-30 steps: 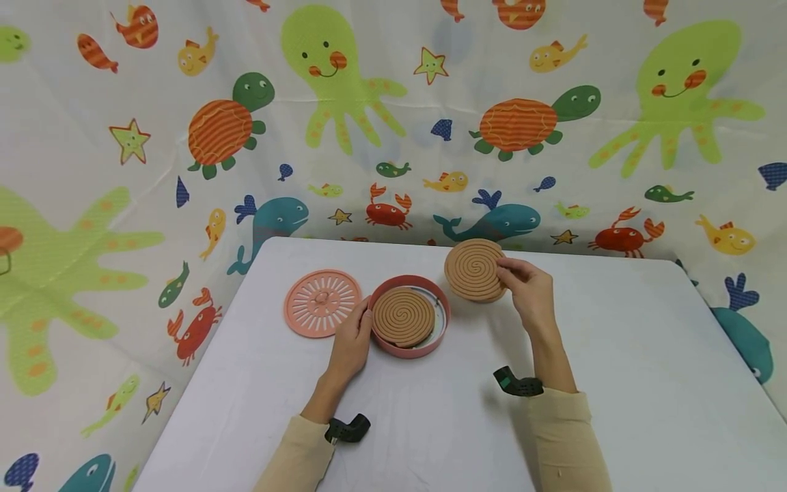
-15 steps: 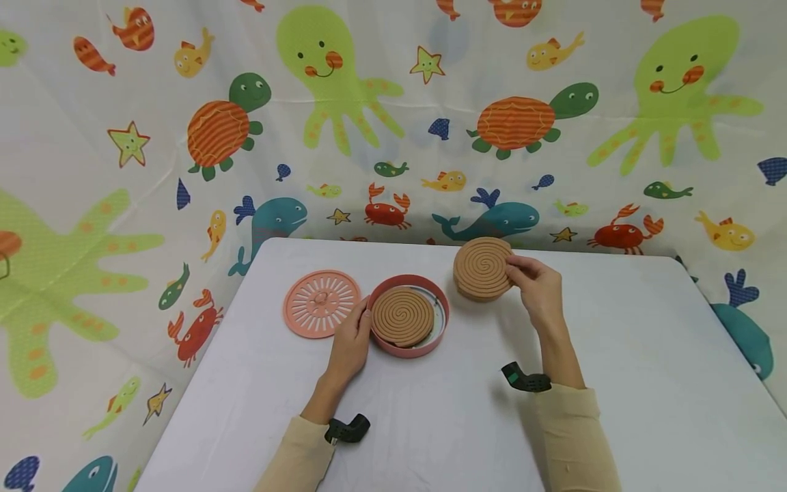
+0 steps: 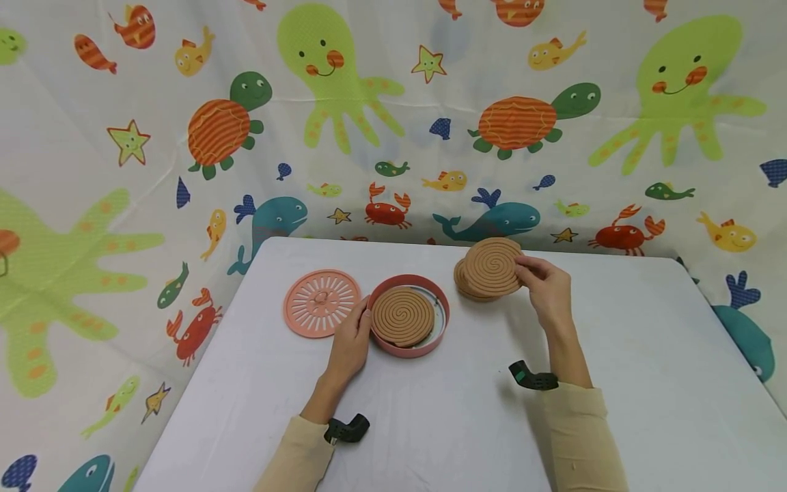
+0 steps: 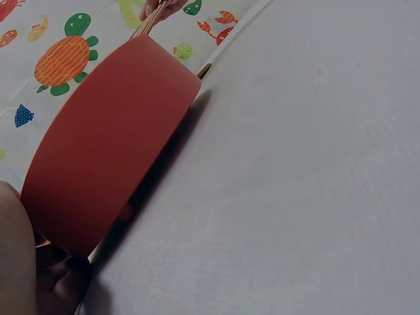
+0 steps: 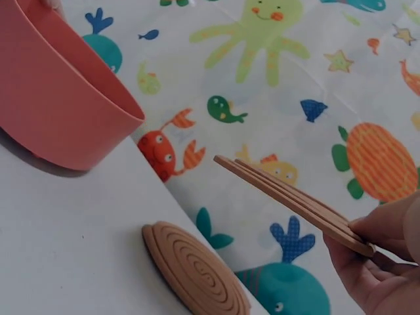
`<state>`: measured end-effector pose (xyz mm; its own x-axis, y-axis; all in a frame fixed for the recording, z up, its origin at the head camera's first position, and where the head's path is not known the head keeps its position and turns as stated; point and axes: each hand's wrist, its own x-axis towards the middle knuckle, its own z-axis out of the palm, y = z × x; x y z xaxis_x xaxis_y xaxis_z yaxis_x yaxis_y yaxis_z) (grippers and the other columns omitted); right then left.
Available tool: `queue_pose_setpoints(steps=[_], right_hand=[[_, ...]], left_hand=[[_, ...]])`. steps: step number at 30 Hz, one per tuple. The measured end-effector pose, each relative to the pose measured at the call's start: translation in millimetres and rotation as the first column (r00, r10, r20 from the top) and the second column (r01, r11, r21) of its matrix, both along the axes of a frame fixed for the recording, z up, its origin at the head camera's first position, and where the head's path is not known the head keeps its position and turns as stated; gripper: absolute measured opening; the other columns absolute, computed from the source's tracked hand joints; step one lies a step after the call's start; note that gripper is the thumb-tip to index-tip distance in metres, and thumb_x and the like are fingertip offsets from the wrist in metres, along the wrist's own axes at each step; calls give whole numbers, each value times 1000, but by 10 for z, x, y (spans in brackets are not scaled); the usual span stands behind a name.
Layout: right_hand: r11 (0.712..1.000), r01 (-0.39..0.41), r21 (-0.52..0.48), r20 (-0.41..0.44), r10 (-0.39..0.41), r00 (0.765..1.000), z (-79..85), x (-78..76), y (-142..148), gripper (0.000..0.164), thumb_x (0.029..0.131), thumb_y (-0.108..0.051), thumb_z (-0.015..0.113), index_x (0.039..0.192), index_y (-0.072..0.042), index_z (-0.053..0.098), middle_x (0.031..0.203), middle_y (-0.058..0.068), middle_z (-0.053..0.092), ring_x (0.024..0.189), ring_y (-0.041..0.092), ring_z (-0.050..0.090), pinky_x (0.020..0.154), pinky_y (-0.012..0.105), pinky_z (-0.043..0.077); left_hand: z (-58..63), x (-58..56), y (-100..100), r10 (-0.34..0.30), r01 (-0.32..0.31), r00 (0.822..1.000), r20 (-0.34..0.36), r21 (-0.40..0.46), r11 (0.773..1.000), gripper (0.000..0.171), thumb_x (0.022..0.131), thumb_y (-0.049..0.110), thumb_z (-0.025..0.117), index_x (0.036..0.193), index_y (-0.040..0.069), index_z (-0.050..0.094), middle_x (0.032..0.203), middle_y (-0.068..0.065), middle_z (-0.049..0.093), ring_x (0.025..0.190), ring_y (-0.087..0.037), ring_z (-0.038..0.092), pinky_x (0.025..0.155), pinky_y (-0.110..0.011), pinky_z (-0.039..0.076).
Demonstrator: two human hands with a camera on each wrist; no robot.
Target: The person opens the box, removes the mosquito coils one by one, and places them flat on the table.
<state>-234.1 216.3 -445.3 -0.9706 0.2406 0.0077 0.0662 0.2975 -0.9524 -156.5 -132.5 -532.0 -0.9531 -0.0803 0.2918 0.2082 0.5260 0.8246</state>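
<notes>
We see the two hands well apart, each with something in its grasp. The left hand [image 3: 352, 342] grips the left side of a round, smooth-walled, coral-red container [image 3: 408, 352], fingers against its outer wall. Inside it we find a flat, tan-brown spiral coil [image 3: 402, 316] lying toward the left, with a crescent of pale floor showing on the right. The right hand [image 3: 547, 294] pinches the right edge of a second tan-brown spiral coil [image 3: 494, 266] between thumb and fingers; from the right wrist we see it nearly edge-on, raised clear of the white table [image 3: 430, 424]. A third tan-brown spiral coil [image 5: 197, 272] lies flat on the table, to the right of the container and apart from it; from the head we find it largely covered by the held one. Left of the container, near the left hand, we see a flat, round, salmon-pink disc with radiating slots [image 3: 321, 298]. Behind everything hangs a white cloth printed with colourful sea animals [image 3: 393, 102]
</notes>
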Motion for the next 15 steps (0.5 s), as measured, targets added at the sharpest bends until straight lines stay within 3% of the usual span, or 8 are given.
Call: queue_pose_setpoints(steps=[7, 15], right_hand=[[999, 26, -26, -8, -26, 1000, -20, -23, 51, 32, 100, -18, 62, 126, -1, 67, 106, -6, 65, 88, 1, 63, 77, 7, 54], [997, 56, -48, 13, -56, 998, -55, -62, 127, 33, 101, -19, 61, 128, -2, 66, 110, -4, 64, 90, 1, 63, 79, 7, 54]], left_hand=[[1, -2, -1, -3, 3, 1000, -17, -3, 1000, 42, 108, 23, 42, 144, 5, 54, 141, -16, 60, 134, -28, 55, 112, -49, 44], [-7, -12, 6, -14, 14, 1000, -3, 7, 1000, 42, 108, 22, 41, 145, 6, 52, 144, -13, 59, 137, -26, 53, 114, -47, 43]])
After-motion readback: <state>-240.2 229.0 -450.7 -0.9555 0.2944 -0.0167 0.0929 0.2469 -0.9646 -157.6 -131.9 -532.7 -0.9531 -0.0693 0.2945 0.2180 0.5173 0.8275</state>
